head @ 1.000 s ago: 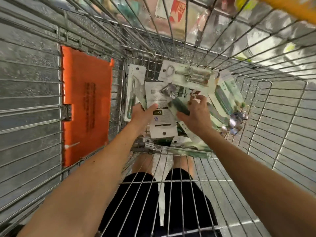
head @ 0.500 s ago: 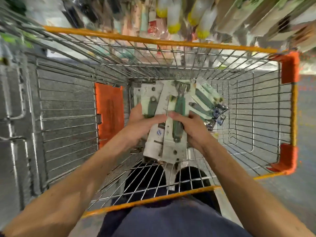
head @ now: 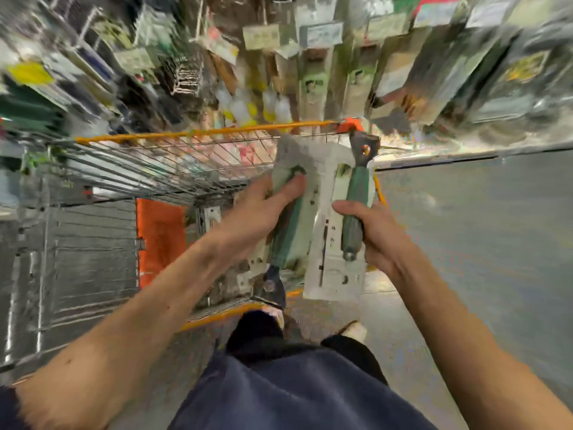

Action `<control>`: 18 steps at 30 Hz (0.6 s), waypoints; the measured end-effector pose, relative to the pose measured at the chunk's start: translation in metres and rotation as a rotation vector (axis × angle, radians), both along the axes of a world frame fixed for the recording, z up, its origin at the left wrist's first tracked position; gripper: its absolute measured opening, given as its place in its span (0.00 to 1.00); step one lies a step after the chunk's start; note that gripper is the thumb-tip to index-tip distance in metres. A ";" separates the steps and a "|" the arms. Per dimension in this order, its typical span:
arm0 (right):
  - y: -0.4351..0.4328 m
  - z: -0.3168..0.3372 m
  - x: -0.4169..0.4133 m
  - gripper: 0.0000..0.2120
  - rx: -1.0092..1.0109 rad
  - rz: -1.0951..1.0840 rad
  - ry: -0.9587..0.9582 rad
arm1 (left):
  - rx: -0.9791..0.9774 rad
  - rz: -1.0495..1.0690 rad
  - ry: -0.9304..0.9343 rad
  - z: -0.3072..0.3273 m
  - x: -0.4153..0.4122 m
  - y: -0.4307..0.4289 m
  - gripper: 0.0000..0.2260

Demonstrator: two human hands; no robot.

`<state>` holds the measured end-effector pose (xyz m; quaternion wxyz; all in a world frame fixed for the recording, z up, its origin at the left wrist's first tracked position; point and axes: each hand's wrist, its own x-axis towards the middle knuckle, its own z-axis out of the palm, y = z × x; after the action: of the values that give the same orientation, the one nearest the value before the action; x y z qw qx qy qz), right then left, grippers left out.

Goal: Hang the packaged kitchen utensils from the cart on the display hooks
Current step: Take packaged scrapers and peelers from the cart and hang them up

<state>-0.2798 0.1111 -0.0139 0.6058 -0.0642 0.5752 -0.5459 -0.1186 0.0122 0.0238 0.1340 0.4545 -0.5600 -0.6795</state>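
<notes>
Packaged utensils [head: 354,190]: two, over one cart [head: 198,133]

The utensil [head: 355,206] in the right hand [head: 379,240] has a dark green handle on a white card [head: 335,274] printed black, the pack [head: 291,231] under the left hand [head: 257,212] shows green on paler green, and beyond both hands the silver wire cart [head: 186,135] is rimmed in orange.
</notes>
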 end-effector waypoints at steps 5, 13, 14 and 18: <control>0.082 0.045 -0.074 0.09 -0.083 -0.081 0.128 | -0.050 -0.099 0.122 0.037 -0.087 0.072 0.09; 0.163 0.139 -0.195 0.14 -0.295 -0.245 0.323 | -0.200 -0.314 0.279 0.117 -0.223 0.137 0.09; 0.166 0.151 -0.207 0.13 -0.319 -0.260 0.343 | -0.230 -0.332 0.292 0.126 -0.237 0.138 0.09; 0.167 0.189 -0.254 0.13 -0.386 -0.316 0.458 | -0.313 -0.391 0.332 0.157 -0.290 0.132 0.12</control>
<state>-0.5340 0.2777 0.1755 0.3453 -0.2088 0.5853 -0.7033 -0.4085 0.1438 0.1808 0.1586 0.1945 -0.7053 -0.6630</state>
